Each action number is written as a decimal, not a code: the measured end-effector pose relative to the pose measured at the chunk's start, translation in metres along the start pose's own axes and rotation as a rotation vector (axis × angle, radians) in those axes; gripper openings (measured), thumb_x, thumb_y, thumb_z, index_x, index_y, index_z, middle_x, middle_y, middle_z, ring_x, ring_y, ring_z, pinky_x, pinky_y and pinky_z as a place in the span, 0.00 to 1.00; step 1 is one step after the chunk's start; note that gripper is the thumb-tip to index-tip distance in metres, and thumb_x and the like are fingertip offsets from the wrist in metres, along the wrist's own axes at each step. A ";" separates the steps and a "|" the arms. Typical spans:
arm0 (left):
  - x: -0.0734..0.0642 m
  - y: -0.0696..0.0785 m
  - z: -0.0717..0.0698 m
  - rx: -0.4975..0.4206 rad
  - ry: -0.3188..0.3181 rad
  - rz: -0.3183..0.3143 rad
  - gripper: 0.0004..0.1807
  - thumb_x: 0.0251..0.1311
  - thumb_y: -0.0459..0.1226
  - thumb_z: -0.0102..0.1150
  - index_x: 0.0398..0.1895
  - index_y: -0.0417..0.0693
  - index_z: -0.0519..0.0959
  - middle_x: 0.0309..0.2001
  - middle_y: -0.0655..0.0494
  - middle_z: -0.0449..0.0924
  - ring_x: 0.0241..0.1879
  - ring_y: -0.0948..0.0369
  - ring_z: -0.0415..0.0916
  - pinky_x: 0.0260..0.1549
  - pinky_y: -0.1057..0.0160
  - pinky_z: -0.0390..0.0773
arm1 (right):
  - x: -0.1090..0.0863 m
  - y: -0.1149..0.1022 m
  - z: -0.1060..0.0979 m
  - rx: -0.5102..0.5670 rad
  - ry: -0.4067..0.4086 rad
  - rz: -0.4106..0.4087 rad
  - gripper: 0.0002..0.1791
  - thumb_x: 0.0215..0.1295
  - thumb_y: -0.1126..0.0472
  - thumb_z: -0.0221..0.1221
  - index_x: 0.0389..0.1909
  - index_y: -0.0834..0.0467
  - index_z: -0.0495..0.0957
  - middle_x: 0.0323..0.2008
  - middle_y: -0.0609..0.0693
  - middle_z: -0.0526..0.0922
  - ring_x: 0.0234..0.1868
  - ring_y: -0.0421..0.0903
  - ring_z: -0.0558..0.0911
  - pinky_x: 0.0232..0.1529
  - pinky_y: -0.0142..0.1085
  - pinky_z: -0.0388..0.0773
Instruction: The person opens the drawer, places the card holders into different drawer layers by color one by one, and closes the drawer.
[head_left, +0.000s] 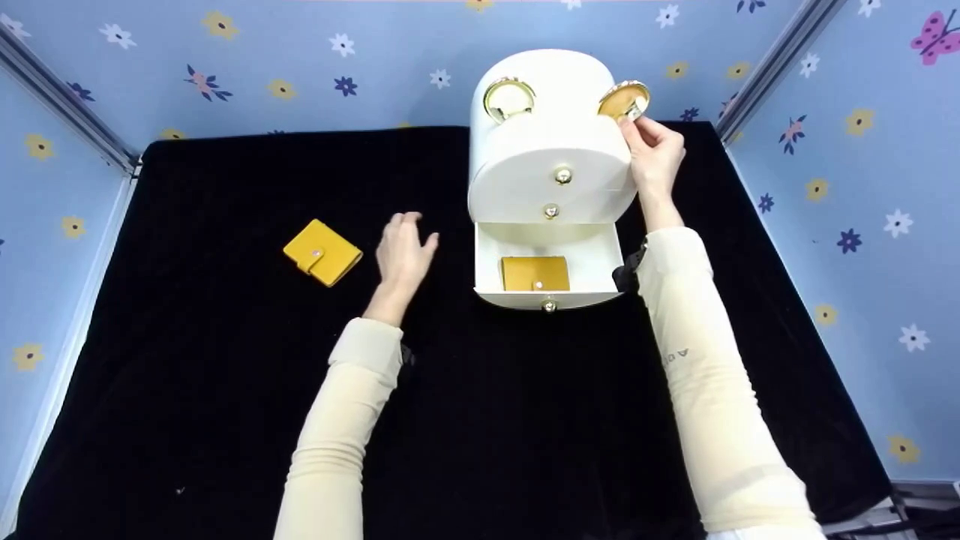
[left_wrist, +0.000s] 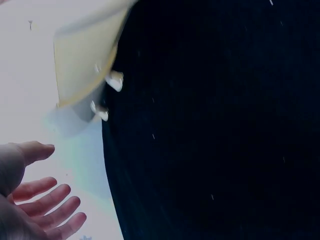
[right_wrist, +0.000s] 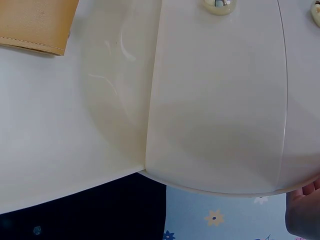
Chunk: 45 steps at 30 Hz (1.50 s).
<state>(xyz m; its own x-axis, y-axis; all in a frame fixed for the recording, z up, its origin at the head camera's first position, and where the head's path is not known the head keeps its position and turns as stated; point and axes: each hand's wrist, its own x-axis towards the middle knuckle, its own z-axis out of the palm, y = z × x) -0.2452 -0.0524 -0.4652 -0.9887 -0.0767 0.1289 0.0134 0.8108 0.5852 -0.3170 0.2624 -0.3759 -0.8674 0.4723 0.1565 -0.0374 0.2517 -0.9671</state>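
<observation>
A white drawer cabinet with two round gold-rimmed ears stands at the back. Its bottom drawer is pulled out, with a small yellow-brown snap wallet lying inside. My right hand grips the cabinet's upper right side, fingertips at the base of the right ear. In the right wrist view its curled fingers show at the cabinet's edge. My left hand hovers over the black cloth, relaxed and holding nothing. To its left lies a yellow snap wallet.
Above the pulled-out drawer are closed drawers with small round gold knobs. Black cloth covers the table. Blue flowered panels enclose its back and sides, joined by metal corner posts.
</observation>
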 end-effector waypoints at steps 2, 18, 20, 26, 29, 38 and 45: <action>0.002 -0.007 -0.003 0.021 -0.013 -0.026 0.23 0.54 0.42 0.58 0.52 0.39 0.71 0.49 0.45 0.71 0.48 0.49 0.69 0.44 0.54 0.70 | 0.000 0.000 0.000 -0.003 -0.002 0.003 0.15 0.49 0.55 0.65 0.38 0.57 0.82 0.35 0.51 0.83 0.31 0.39 0.81 0.35 0.27 0.74; 0.017 -0.059 -0.025 0.197 -0.106 -0.207 0.27 0.55 0.43 0.56 0.53 0.33 0.67 0.49 0.37 0.68 0.49 0.43 0.67 0.44 0.46 0.68 | 0.001 0.002 0.000 0.015 0.004 0.006 0.16 0.48 0.55 0.65 0.39 0.57 0.82 0.35 0.52 0.83 0.31 0.40 0.81 0.35 0.28 0.75; 0.018 -0.065 -0.028 0.212 -0.113 -0.232 0.28 0.55 0.43 0.55 0.53 0.32 0.66 0.50 0.36 0.68 0.49 0.42 0.66 0.45 0.45 0.67 | 0.001 0.002 0.000 0.010 0.006 0.003 0.16 0.48 0.55 0.65 0.38 0.57 0.82 0.35 0.51 0.83 0.31 0.40 0.81 0.35 0.28 0.75; 0.021 -0.081 -0.035 0.210 -0.130 -0.324 0.29 0.55 0.42 0.55 0.55 0.31 0.64 0.51 0.34 0.65 0.51 0.42 0.63 0.42 0.44 0.68 | 0.001 0.003 0.000 -0.022 0.011 -0.020 0.15 0.49 0.54 0.65 0.38 0.56 0.82 0.34 0.51 0.83 0.31 0.39 0.81 0.34 0.27 0.74; 0.022 -0.088 -0.037 0.217 -0.132 -0.366 0.29 0.55 0.42 0.55 0.55 0.30 0.63 0.51 0.33 0.64 0.52 0.43 0.62 0.42 0.45 0.68 | 0.001 0.004 0.001 -0.019 0.017 -0.025 0.14 0.49 0.54 0.65 0.37 0.55 0.83 0.34 0.50 0.83 0.30 0.38 0.81 0.34 0.27 0.74; 0.024 -0.106 -0.033 0.247 -0.127 -0.466 0.38 0.55 0.44 0.54 0.60 0.26 0.54 0.59 0.29 0.52 0.56 0.37 0.53 0.47 0.44 0.64 | 0.000 0.002 0.000 -0.026 0.015 -0.033 0.16 0.49 0.54 0.65 0.38 0.57 0.82 0.35 0.51 0.83 0.30 0.38 0.81 0.34 0.27 0.74; 0.026 -0.110 -0.023 0.238 -0.110 -0.563 0.50 0.52 0.54 0.54 0.61 0.23 0.46 0.59 0.26 0.49 0.53 0.35 0.56 0.44 0.46 0.67 | 0.000 0.002 0.001 -0.023 0.010 -0.026 0.16 0.49 0.55 0.65 0.39 0.57 0.82 0.35 0.51 0.83 0.31 0.39 0.81 0.34 0.27 0.75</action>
<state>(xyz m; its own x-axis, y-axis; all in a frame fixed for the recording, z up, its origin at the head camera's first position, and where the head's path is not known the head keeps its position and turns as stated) -0.2686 -0.1570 -0.5074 -0.8443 -0.4800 -0.2380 -0.5355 0.7714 0.3438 -0.3176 0.2625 -0.3775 -0.8613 0.4739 0.1832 -0.0479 0.2831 -0.9579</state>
